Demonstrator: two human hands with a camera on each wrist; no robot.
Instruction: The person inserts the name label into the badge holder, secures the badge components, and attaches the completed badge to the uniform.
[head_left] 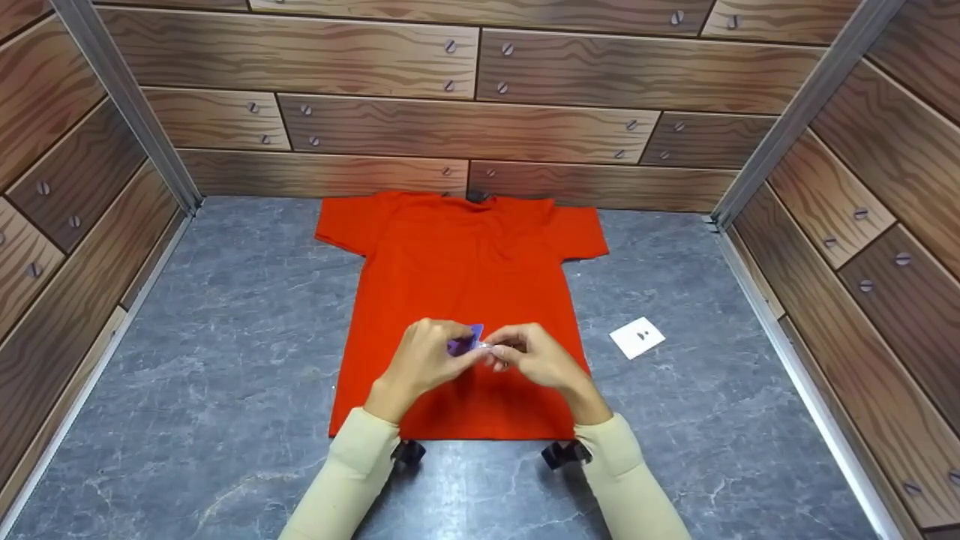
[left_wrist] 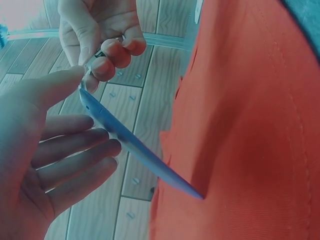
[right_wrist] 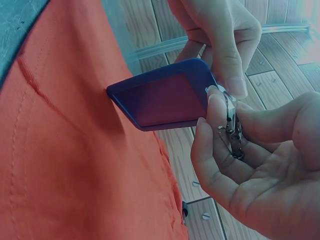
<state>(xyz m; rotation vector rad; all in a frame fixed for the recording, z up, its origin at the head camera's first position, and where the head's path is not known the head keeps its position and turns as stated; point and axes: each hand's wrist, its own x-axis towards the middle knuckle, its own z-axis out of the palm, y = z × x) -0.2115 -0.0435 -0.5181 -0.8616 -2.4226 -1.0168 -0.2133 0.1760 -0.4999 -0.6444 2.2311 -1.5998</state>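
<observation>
The person's left hand point(head_left: 426, 360) pinches the top of a blue badge holder point(right_wrist: 162, 97) between thumb and forefinger, its other fingers held apart, nearly straight, beside the holder. The right hand point(head_left: 538, 360), to its right, grips the metal clip point(right_wrist: 232, 131) at the holder's upper end with thumb and curled fingers. The holder hangs tilted between the hands, above the near half of a red T-shirt point(head_left: 465, 274). That shirt lies spread on a grey marbled surface point(head_left: 225, 360), collar at the far side, hem near. To the right of the shirt, well apart from the hands, lies a white card point(head_left: 628, 343) with dark marks. Wood-patterned walls point(head_left: 375, 124) stand left, right and far.
</observation>
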